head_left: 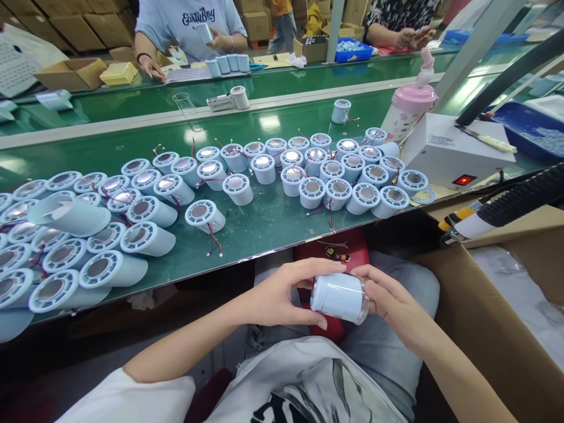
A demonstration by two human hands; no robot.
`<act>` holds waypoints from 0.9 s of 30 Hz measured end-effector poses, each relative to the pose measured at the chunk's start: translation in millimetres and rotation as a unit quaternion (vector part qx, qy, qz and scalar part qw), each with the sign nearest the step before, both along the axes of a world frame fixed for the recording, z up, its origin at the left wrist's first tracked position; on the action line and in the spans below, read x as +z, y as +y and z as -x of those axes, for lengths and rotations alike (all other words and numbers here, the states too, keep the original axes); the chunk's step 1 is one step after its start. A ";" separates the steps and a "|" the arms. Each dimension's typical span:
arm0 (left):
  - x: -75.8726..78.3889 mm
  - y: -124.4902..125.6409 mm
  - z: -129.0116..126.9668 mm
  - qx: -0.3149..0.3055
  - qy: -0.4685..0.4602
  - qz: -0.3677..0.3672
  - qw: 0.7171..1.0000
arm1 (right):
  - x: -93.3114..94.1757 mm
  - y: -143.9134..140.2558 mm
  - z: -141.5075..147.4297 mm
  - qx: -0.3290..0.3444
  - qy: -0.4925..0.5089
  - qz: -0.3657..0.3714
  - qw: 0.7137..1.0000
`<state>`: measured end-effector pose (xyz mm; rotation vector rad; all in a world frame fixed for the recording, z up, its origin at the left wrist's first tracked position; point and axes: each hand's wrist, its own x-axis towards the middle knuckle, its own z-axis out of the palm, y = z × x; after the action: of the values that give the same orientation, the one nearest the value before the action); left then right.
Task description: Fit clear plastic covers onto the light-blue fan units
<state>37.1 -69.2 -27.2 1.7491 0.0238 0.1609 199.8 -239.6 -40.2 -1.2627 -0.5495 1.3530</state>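
Both hands hold 1 pale blue cylinder (339,296) over the lap, below the near edge of the green bench (247,235). The left hand (282,296) has its grip closed on the cylinder's left end, thumb underneath and fingers curled over the top. The right hand (392,305) has its grip closed on the right end, where a clear cap (363,305) sits; the fingers wrap behind it. The cylinder lies on its side, tilted slightly down to the right.

On the bench lie many like cylinders (308,170), most on end with a ringed, shiny face up, several trailing red and black wires (214,241). More of them are heaped at the left (66,258). To the right stands a white box (445,153) with a red lit switch (464,180), and behind it a pink and white bottle (412,103). A cardboard carton (497,305) stands just right of the lap.

Across the bench, a person in a grey T-shirt (189,26) holds a small pale part, and another person's hands (412,38) show at the top right.
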 end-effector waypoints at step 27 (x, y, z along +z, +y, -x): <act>3.2 -3.6 2.0 0.009 -0.016 -0.008 1.000 | -1.7 8.1 12.4 0.076 0.175 0.169 0.967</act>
<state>35.1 -72.8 -24.0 1.7618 0.0145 0.2020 187.4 -231.5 -41.9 -1.2271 -0.1741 1.8091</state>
